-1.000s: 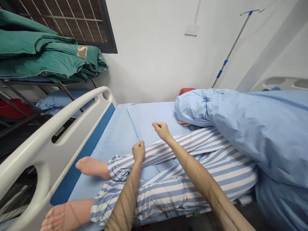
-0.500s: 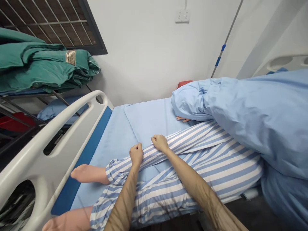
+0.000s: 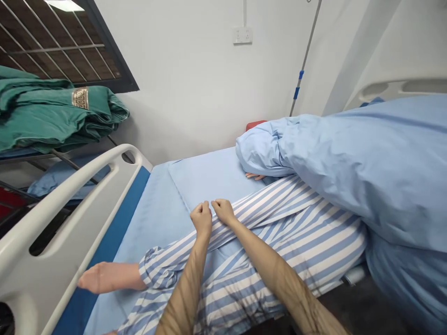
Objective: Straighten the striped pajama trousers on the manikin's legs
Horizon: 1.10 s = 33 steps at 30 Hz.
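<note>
- Striped trousers [image 3: 289, 246] are stretching across the bed [image 3: 153, 214], blue and white, with the legs crossing and the upper leg angling toward the wall
- Left hand [image 3: 201, 219] is closing into a fist on the striped cloth, gripping a fold near the middle of the upper leg
- Right hand [image 3: 224, 211] is curling tightly on that same fold, just beside the left hand, almost touching it
- Mannequin's bare foot [image 3: 108, 277] is poking out of a ruffled cuff toward the white bed rail [image 3: 66, 218]
- Blue duvet [image 3: 366, 167] is bunching over the far side of the bed, with a mannequin's fingers [image 3: 254, 176] showing under its edge
- Red object [image 3: 254, 124] is peeking out behind the duvet, too hidden to name
- Green blankets [image 3: 52, 104] are sitting folded on a metal rack [image 3: 31, 157] beyond the rail
- Drip pole [image 3: 303, 60] is standing against the white wall [image 3: 181, 93], near a socket [image 3: 242, 35]
</note>
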{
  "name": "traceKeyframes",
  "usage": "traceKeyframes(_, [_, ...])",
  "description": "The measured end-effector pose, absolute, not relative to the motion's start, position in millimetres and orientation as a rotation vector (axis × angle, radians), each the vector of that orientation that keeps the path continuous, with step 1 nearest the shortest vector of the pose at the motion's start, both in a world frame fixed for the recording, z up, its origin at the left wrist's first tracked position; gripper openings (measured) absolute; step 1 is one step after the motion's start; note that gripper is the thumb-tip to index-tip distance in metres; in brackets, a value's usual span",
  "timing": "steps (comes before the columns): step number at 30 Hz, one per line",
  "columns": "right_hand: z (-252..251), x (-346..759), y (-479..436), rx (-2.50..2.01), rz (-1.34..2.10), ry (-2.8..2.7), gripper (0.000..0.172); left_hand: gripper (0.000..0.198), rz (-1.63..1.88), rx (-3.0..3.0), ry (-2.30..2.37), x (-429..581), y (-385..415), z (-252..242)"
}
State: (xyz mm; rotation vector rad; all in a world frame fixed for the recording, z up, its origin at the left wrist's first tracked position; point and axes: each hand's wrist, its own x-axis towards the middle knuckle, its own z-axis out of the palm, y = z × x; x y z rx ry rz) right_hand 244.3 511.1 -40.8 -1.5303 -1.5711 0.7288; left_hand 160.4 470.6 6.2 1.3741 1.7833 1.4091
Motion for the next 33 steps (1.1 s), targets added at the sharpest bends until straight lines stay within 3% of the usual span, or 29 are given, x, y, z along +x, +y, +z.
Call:
traceKeyframes(4, [-46,245,516,-1.466,0.787,-1.483,0.04,0.041,1.032,1.57,2.161,168,469,-35])
traceKeyframes(9, [-48,242,515,-1.375,0.883,-1.471,0.038,0.048,0.793,1.636,2.257,170,466,-34])
traceKeyframes(13, [-6,261,521,-1.254,0.986,-1.431,0.038,0.047,0.769,1.655,2.263,171,465,-30])
traceKeyframes(18, [56,315,528,-1.095,0.695,-1.532,0.043,0.043,0.804,1.659,2.246,170,464,-35])
traceKeyframes(27, [-27,357,520,-1.675,0.421,-1.588,0.035,0.041,0.957,1.618,2.054,162,464,-37])
traceKeyframes(33, [-27,357,518,-1.825,0.245,-1.675,0.034,0.042,0.95,1.628,1.633,111,434,-26])
